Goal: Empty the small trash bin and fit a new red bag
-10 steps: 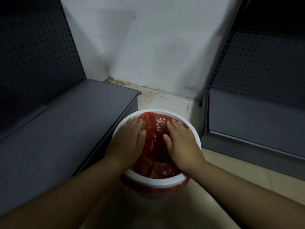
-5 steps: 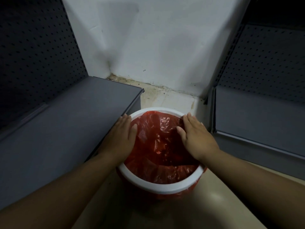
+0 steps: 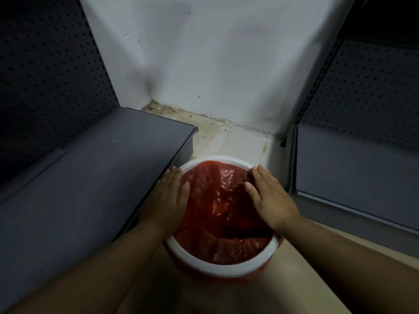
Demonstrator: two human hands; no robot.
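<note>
A small round bin with a white rim (image 3: 229,268) stands on the floor between two shelf units. A red plastic bag (image 3: 224,214) lines its inside, and its edge hangs out below the rim at the front. My left hand (image 3: 167,196) lies flat on the left side of the rim, fingers straight, thumb over the bag. My right hand (image 3: 269,196) lies flat on the right side of the rim in the same way. The bin's lower body is hidden under the rim and my arms.
A dark grey shelf (image 3: 90,182) with a pegboard back stands close on the left, touching the bin's side. Another grey shelf (image 3: 353,168) stands on the right. A white wall (image 3: 215,64) closes the corner behind; pale floor tiles (image 3: 240,141) show between.
Both hands have slid outward from over the bag's middle to the left and right sides of the rim, uncovering the red bag's inside.
</note>
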